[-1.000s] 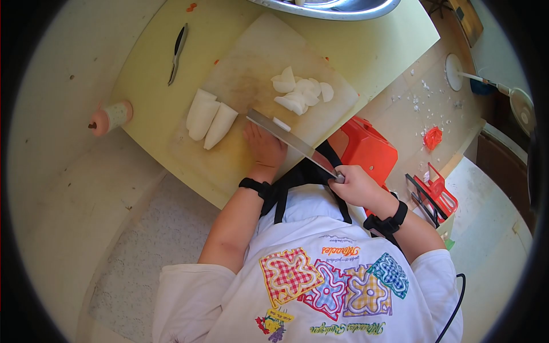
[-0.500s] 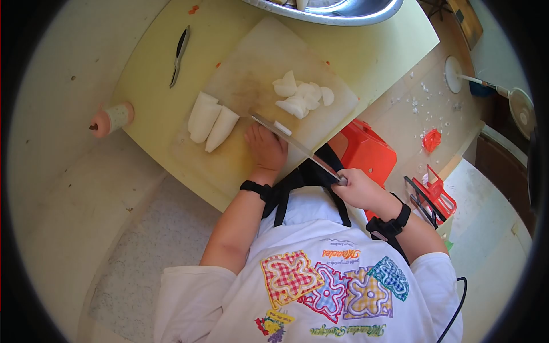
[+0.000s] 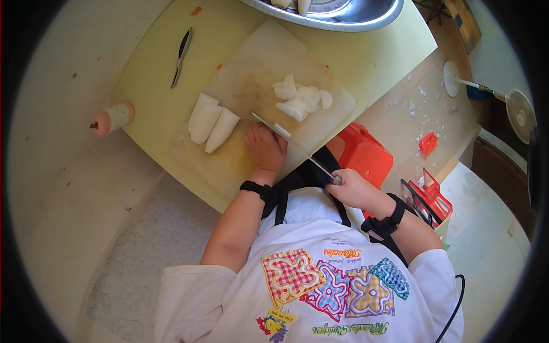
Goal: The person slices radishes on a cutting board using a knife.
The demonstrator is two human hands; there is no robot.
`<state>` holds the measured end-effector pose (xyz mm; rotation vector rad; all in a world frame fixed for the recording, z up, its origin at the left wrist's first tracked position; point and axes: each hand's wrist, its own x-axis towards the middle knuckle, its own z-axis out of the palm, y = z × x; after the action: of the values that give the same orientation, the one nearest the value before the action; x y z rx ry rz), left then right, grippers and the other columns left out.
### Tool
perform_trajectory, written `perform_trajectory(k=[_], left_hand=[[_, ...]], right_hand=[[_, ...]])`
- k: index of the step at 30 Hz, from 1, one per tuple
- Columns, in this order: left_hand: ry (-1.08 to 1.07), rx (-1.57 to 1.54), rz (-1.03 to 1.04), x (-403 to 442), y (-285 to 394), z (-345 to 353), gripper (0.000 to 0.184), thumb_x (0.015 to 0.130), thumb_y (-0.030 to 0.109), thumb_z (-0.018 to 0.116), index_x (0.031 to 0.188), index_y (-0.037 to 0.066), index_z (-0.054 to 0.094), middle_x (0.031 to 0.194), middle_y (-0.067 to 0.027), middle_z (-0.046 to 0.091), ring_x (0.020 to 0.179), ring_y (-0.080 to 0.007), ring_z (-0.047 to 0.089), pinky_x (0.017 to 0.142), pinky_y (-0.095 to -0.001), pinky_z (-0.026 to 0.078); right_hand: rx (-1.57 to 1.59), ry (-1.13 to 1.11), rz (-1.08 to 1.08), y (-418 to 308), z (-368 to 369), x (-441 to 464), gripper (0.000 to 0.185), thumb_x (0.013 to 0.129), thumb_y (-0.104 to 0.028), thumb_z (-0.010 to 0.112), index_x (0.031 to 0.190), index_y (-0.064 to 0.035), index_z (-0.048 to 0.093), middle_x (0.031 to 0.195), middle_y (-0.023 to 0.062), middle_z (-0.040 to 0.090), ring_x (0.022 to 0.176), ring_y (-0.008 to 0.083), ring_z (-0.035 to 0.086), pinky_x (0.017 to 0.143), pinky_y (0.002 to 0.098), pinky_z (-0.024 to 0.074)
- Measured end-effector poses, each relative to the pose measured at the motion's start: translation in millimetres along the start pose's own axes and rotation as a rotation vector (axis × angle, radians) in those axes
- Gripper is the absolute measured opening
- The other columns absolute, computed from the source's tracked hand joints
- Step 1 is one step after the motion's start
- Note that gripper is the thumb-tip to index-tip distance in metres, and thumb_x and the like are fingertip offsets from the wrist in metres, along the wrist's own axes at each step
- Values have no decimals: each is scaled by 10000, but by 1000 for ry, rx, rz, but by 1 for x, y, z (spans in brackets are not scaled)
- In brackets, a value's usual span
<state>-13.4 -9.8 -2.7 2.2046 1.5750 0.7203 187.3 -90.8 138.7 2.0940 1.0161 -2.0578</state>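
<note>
My right hand (image 3: 350, 187) is closed round the handle of a long knife (image 3: 297, 146), its blade reaching up and left across the white cutting board (image 3: 257, 63). Beside the blade, my left hand (image 3: 266, 147) rests on the board with its fingers bent together; whatever lies under them is hidden. A small white slice (image 3: 282, 130) sits against the blade's far side. Long peeled white vegetable pieces (image 3: 213, 122) lie left of my left hand. Several thin white slices (image 3: 299, 102) are heaped farther up on the right of the board.
A peeler (image 3: 182, 57) lies on the yellow-green table (image 3: 143, 74) at the left. A metal basin (image 3: 343, 26) stands at the far edge. By the left edge is a pink bottle (image 3: 112, 119). Right of the table are a red stool (image 3: 366, 153) and a fan (image 3: 520, 114).
The knife blade has turned more upright, so less of its flat face shows. My right hand has shifted slightly. My left hand stays nearly in place.
</note>
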Motion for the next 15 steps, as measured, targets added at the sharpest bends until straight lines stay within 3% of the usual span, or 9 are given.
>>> perform_trajectory(k=[15], left_hand=[[-42, -14, -77, 1, 4, -4, 195, 778, 118, 631, 917, 69, 503, 939, -131, 559, 927, -370, 522, 783, -500, 373]], right_hand=[[-21, -24, 89, -11, -4, 1, 223, 831, -173, 611, 828, 48, 632, 675, 149, 612, 629, 247, 599, 631, 382, 495]])
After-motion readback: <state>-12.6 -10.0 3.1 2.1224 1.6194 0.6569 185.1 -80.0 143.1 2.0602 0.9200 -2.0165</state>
